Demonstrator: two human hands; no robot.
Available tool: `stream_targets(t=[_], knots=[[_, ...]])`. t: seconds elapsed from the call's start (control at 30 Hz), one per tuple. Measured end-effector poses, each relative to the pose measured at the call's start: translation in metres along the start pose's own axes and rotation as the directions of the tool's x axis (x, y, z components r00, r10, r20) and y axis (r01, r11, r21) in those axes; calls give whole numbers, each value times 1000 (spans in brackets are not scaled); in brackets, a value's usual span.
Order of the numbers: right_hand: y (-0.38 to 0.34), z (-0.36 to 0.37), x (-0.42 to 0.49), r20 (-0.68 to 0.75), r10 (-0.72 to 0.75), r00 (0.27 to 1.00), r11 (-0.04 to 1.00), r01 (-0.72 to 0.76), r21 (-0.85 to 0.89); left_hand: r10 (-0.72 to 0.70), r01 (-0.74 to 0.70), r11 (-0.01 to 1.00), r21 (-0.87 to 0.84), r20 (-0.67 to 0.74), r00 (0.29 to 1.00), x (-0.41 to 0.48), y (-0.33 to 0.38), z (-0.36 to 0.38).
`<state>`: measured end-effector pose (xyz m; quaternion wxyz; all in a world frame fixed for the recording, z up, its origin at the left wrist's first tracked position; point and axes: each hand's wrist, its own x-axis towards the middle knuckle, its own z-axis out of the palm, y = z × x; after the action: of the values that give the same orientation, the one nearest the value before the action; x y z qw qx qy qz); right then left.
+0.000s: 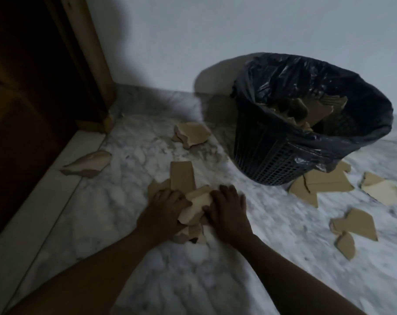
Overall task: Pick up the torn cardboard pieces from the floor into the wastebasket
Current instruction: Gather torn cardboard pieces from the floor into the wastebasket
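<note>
A small pile of torn cardboard pieces (196,206) lies on the marble floor in the middle of the head view. My left hand (164,209) and my right hand (227,209) press in on the pile from either side, fingers curled round the pieces. A rectangular piece (182,176) sticks out beyond the hands. The black mesh wastebasket (272,155), lined with a dark plastic bag, stands to the upper right with cardboard (315,112) inside it. More scraps lie loose: one (192,134) beyond the pile, one (88,163) at the left.
Several more cardboard scraps (325,186) lie right of the basket's foot and further right (356,227). A dark wooden door and its frame (79,60) fill the left side. A white wall (215,42) runs behind the basket.
</note>
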<state>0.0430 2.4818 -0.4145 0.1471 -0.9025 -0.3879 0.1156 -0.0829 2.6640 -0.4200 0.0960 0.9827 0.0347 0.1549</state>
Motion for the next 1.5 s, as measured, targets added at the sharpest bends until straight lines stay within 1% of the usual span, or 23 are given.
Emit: stream_targets(t=[0.07,0.1,0.17,0.23,0.3,0.37,0.47,0.5,0.53,0.57,0.6,0.63,0.7,0.77,0.83,0.9,0.93,1.0,1.1,1.13,1.2,1.33,1.5], knots=[[-5,3,-17,-149,-30,988,1000,31,3,4,-3,1000,-8,60,998,-9,4,-8],[-8,1,-24,-183,-14,983,1000,18,20,-3,5,1000,-15,89,996,-13,7,-12],[-13,-5,-38,-180,46,983,997,-34,69,-12,15,1000,-24,116,993,-17,14,-22],[-12,-13,-46,-158,141,977,984,-122,126,-50,58,996,-75,98,994,-16,22,-30],[-13,-25,-46,-138,246,959,949,-209,238,-174,188,960,-208,83,981,-13,25,-41],[-13,-38,-42,-107,308,946,903,-255,345,-334,346,854,-389,100,937,-8,27,-54],[-8,-53,-34,-56,371,927,839,-309,448,-511,501,669,-549,149,847,5,24,-72],[-6,-57,-35,-18,388,921,826,-339,451,-543,558,579,-594,230,808,9,21,-79],[-6,-59,-36,7,391,920,830,-356,430,-539,626,472,-621,358,762,11,16,-83],[-5,-60,-38,11,389,921,849,-363,383,-484,691,394,-606,502,716,9,12,-86],[-3,-60,-39,-7,389,921,872,-366,325,-408,746,376,-550,624,666,7,10,-90],[-3,-60,-41,-37,400,916,885,-375,277,-354,781,413,-469,707,612,2,7,-91],[-2,-62,-45,-69,431,900,878,-400,264,-321,780,524,-342,769,552,-7,5,-90],[-3,-63,-44,-44,415,909,869,-381,315,-305,696,683,-221,780,546,-15,7,-86],[-12,-63,-44,3,327,945,889,-308,338,-320,584,809,-64,786,529,-21,8,-85],[-27,-61,-45,70,236,969,902,-246,354,-397,460,880,120,718,572,-24,8,-90],[-36,-60,-45,115,209,971,901,-237,365,-418,398,897,194,666,618,-24,10,-94],[-52,-57,-45,186,152,971,902,-213,376,-415,376,905,201,616,670,-24,10,-93],[-66,-50,-43,290,28,957,926,-134,352,-402,410,900,147,640,655,-27,9,-85],[-68,-47,-42,309,4,951,933,-115,342,-408,433,891,135,657,634,-27,9,-83],[-73,-41,-40,308,-17,951,937,-92,336,-427,473,868,149,710,560,-23,9,-83],[-83,-29,-41,325,8,946,953,-106,283,-412,409,881,237,811,416,-19,-3,-84],[-88,-15,-42,327,-8,945,992,-33,122,-387,422,875,240,869,309,-16,-19,-98]])
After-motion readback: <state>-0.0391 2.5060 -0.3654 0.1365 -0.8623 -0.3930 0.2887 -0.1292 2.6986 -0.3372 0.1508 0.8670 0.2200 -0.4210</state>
